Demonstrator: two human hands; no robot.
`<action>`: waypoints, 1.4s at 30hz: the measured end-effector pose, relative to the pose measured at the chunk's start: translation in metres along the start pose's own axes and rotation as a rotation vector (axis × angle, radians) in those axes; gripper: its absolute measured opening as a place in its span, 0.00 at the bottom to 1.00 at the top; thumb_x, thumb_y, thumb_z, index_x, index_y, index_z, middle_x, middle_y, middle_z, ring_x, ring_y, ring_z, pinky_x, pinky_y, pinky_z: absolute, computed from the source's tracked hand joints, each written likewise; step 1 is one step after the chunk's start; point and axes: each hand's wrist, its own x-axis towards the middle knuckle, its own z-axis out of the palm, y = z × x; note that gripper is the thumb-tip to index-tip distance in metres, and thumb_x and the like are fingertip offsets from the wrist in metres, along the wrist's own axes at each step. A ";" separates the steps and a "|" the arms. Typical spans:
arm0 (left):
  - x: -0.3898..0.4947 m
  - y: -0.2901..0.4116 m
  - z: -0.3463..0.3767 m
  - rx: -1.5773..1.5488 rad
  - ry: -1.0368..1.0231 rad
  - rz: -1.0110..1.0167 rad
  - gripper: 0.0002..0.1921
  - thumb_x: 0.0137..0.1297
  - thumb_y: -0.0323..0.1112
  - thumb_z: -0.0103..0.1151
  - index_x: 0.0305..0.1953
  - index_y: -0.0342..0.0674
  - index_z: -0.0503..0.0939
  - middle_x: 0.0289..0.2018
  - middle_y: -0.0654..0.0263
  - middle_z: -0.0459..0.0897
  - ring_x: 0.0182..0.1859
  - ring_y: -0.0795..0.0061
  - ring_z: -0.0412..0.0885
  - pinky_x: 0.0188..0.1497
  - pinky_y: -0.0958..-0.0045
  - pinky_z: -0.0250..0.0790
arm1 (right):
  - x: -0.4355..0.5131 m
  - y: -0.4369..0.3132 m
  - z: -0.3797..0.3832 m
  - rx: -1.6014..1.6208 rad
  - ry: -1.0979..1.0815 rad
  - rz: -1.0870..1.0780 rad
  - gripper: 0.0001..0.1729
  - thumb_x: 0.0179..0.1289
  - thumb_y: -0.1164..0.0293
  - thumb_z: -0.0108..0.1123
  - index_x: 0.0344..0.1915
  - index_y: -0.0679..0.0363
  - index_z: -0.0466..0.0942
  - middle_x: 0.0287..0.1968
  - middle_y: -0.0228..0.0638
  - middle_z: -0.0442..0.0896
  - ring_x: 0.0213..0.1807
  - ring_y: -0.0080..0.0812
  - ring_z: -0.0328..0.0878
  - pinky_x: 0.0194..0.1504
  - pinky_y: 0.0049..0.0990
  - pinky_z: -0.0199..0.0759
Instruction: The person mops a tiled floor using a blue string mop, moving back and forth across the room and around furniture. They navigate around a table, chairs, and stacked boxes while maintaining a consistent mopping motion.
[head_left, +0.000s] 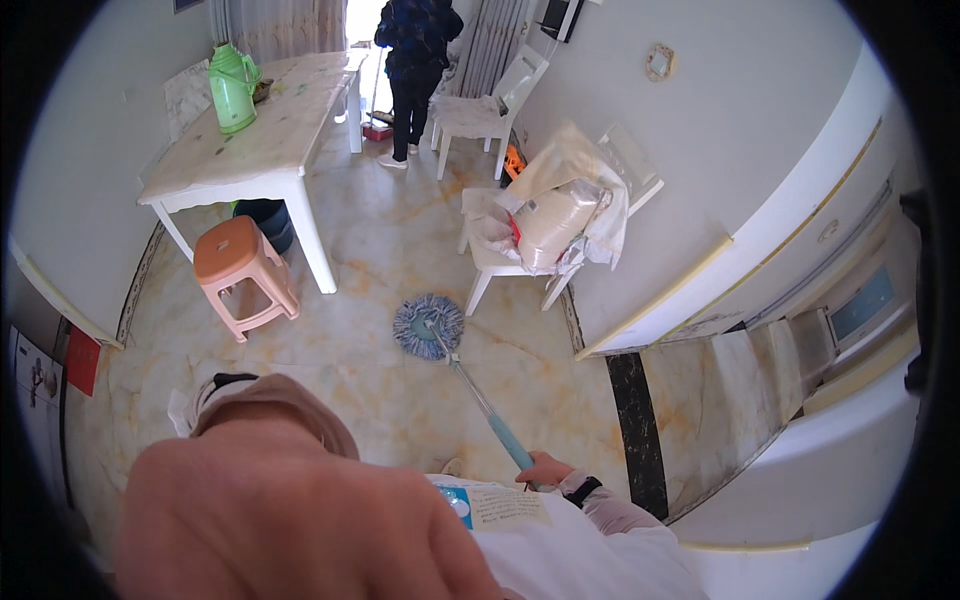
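Observation:
My right hand (547, 469) grips the teal handle (510, 441) of a round spin mop, low and right of the middle. The mop head (448, 322), a ring of blue and white strands, lies flat on the marble-look tile floor (360, 390). Very near the camera, the back of my left hand (300, 517) fills the lower left. Its fingers run out of the picture, so what they hold or touch is hidden. A pale sleeve (300, 394) shows beyond that wrist.
Left are a plastic stool (229, 251), a dark bucket (271, 225) and a white-legged table (247, 169) bearing a green thermos jug (232, 90). A chair (487, 259) with a filled sack (559, 221) stands right. Farther back, a person (414, 67) stands beside a red dustpan (377, 133).

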 end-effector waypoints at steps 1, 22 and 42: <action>0.002 -0.005 -0.003 -0.032 -0.004 0.009 0.17 0.59 0.42 0.48 0.44 0.37 0.71 0.34 0.59 0.68 0.33 0.69 0.65 0.33 0.71 0.53 | 0.005 -0.001 -0.005 0.024 0.007 0.033 0.16 0.43 0.72 0.62 0.30 0.65 0.67 0.19 0.35 0.73 0.17 0.26 0.71 0.18 0.26 0.66; -0.034 -0.049 -0.099 -0.361 -0.053 0.151 0.13 0.60 0.39 0.47 0.42 0.39 0.74 0.27 0.63 0.69 0.26 0.73 0.66 0.25 0.74 0.53 | 0.106 -0.098 -0.036 0.055 -0.054 0.004 0.18 0.43 0.71 0.61 0.32 0.66 0.64 0.20 0.37 0.72 0.17 0.28 0.71 0.16 0.29 0.67; -0.140 0.030 -0.233 -0.385 -0.063 0.229 0.11 0.61 0.37 0.45 0.39 0.41 0.77 0.22 0.67 0.71 0.19 0.77 0.68 0.18 0.77 0.54 | 0.284 -0.286 0.017 -0.010 0.148 -0.219 0.25 0.48 0.68 0.57 0.44 0.63 0.59 0.25 0.40 0.73 0.17 0.30 0.72 0.16 0.29 0.66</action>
